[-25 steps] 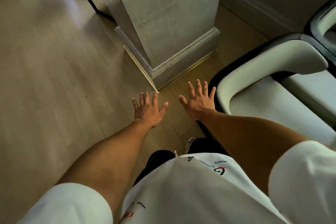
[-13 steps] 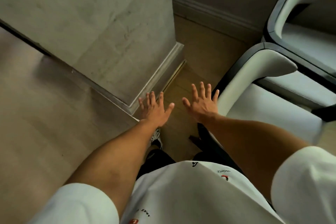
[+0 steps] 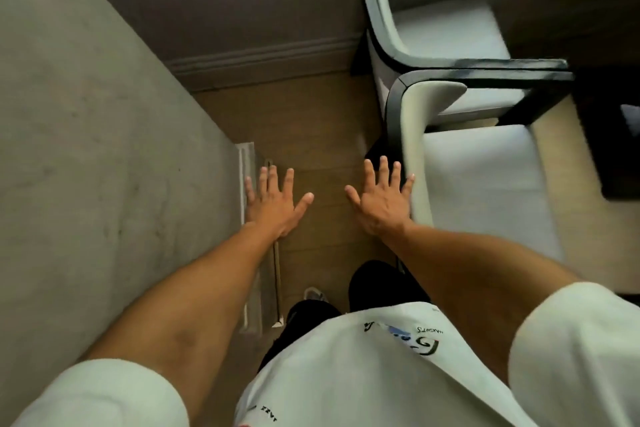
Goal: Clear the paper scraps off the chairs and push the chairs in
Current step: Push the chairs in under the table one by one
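Note:
Two white armchairs with black frames stand on the right. The near chair (image 3: 485, 180) has a bare seat, and its curved back rises just right of my right hand (image 3: 381, 201). The far chair (image 3: 446, 31) sits behind it, its seat also bare. I see no paper scraps on either seat. My right hand is spread flat, palm down, its little finger close to the near chair's back edge; touching or not, I cannot tell. My left hand (image 3: 273, 201) is spread the same way over the floor beside the column base. Neither hand holds anything.
A broad grey column (image 3: 104, 149) with a white skirting fills the left side. A dark wall with a baseboard (image 3: 263, 59) closes the far end. A narrow strip of wooden floor (image 3: 311, 121) runs between column and chairs. A dark table edge (image 3: 609, 132) lies at the far right.
My view has swung right: the column slid to the left and both chairs came more fully into sight. Both hands stayed spread and empty, the right one now closer to the near chair's back.

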